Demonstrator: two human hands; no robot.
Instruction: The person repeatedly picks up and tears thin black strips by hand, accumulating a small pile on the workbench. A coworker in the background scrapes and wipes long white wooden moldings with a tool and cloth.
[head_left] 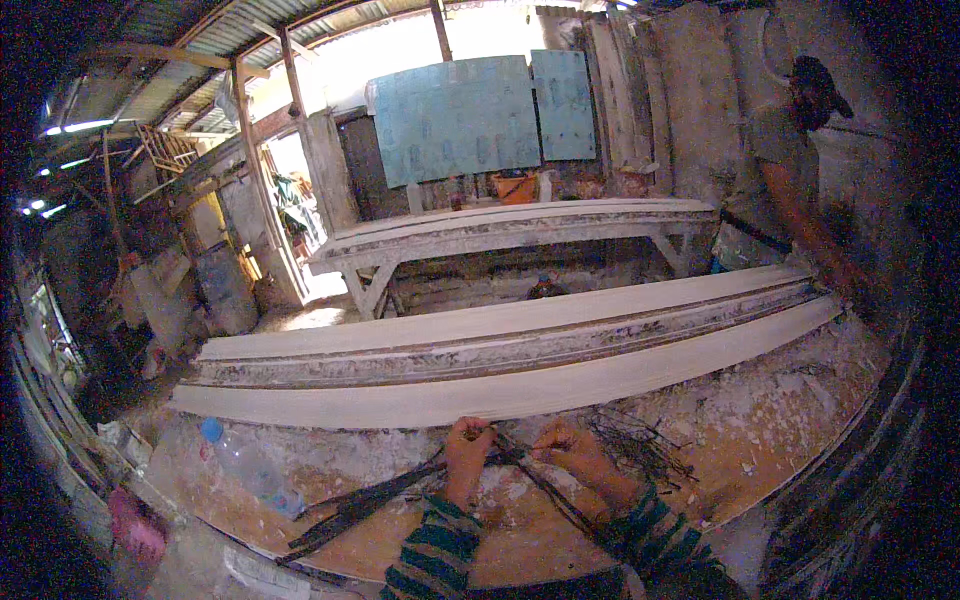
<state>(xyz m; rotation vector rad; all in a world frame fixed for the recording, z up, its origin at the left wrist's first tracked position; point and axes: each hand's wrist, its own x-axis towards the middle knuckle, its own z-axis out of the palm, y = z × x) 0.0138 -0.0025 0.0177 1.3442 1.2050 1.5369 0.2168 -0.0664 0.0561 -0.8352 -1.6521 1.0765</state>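
My left hand [468, 450] is closed over the middle of a bundle of long, thin dark strands [375, 495] at the table's near middle. One length of the bundle runs down to the left. A second length [560, 500] slants down to the right, beneath my right hand [580, 455]. The fingers of that hand are drawn together in a pinch beside the bundle, and what they hold is too small to make out. Just right of it lies a loose pile of short, dark, wiry strands [650, 447]. Both of my forearms wear green striped sleeves.
Long white plaster-like strips [330, 408] cross the table [745, 455] beyond my hands. At left, a clear bottle with a blue cap [240, 455] lies on its side. Another person [790, 160] stands at far right. A white bench [440, 240] with an orange bucket [516, 188] behind it stands farther back.
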